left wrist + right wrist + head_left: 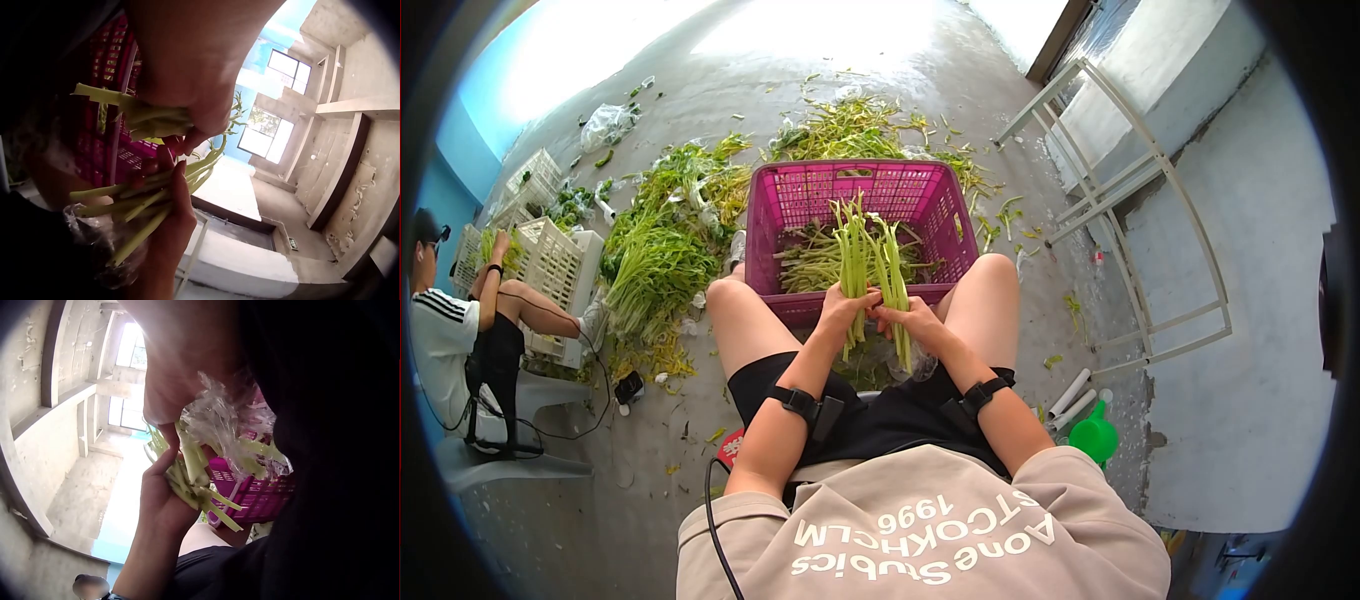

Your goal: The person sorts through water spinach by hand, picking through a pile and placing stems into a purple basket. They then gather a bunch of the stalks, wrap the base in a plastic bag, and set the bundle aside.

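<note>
My left hand (850, 308) grips a bundle of pale green vegetable stalks (853, 250) above my lap. Close beside it, my right hand (915, 322) holds a second, thinner bundle of stalks (892, 268). Both bundles stand roughly upright, thin tops away from me and thick ends toward my lap. In the left wrist view, the cut ends of the right hand's stalks (150, 203) fan out below the fingers. Crumpled clear plastic (219, 422) hangs by the right hand. Just beyond the hands, a magenta crate (765, 225) contains more stalks (810, 265).
Heaps of leafy greens (655, 255) and yellowed trimmings (850, 130) lie on the concrete floor around the crate. At the left a seated person (445, 330) works beside white crates (550, 255). A metal frame (1140, 190) leans at the right, near a green plastic item (1093, 437).
</note>
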A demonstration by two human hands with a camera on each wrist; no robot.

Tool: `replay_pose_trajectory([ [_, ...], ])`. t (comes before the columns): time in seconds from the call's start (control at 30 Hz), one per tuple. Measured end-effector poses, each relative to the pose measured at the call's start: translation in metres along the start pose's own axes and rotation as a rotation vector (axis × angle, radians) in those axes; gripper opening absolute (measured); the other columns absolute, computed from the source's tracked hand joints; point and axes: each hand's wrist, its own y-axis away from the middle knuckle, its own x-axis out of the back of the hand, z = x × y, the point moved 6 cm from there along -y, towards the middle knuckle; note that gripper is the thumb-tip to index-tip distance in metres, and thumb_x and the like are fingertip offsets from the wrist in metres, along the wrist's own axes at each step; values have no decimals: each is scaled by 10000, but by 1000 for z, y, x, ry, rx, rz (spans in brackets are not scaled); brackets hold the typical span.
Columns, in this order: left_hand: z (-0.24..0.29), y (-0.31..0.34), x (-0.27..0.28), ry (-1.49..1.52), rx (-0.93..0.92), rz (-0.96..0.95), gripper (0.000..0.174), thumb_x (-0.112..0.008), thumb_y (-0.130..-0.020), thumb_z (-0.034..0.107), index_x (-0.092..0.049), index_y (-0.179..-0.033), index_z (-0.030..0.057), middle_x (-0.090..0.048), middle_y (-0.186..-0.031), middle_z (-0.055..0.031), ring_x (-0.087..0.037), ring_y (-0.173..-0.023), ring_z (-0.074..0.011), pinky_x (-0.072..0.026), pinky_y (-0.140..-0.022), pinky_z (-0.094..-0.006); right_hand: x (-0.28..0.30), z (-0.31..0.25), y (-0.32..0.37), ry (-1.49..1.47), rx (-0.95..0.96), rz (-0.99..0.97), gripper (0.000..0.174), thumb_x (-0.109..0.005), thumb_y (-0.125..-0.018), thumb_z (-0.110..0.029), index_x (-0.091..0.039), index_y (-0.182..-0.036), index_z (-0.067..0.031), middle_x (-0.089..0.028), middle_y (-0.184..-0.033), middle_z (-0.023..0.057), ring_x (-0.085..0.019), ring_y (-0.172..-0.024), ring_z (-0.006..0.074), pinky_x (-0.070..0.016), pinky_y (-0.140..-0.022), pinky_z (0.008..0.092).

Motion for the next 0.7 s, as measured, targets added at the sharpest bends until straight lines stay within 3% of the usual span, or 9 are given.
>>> replay_pose_trajectory([
  [0.33, 4, 4, -8, 62, -47, -52, 237, -766, -784, 30, -635, -981, 4, -658, -816, -62, -622, -668, -145, -513, -617, -284, -1, 2, 0, -43, 0, -14, 290, -640, -948, -209, -666, -1134, 11, -705, -916, 91, -658, -761, 151, -533, -665, 299],
  [0.43, 4, 0, -1, 39, -20, 43, 242, -761, -782, 8, -627, -984, 7, -647, -812, -52, -615, -656, -138, -502, -597, -277, -1, 3, -1, -30, -25, 10, 305, -641, -949, -233, -665, -1125, 15, -710, -916, 104, -663, -769, 156, -534, -671, 298],
  [0.5, 8, -3, 12, 78, -140, 182, 232, -746, -795, -6, -615, -985, 14, -631, -801, -40, -601, -633, -133, -482, -567, -268, 3, 3, 0, -30, -49, 20, 301, -652, -942, -238, -671, -1104, 15, -711, -899, 100, -660, -746, 153, -526, -654, 295],
  [0.7, 12, -8, 40, 285, -252, 359, 200, -713, -827, -21, -593, -978, 32, -612, -787, -37, -590, -613, -131, -475, -541, -258, 6, 0, 4, -38, -139, 83, 300, -685, -920, -242, -677, -1066, 20, -711, -867, 99, -651, -692, 146, -518, -633, 290],
])
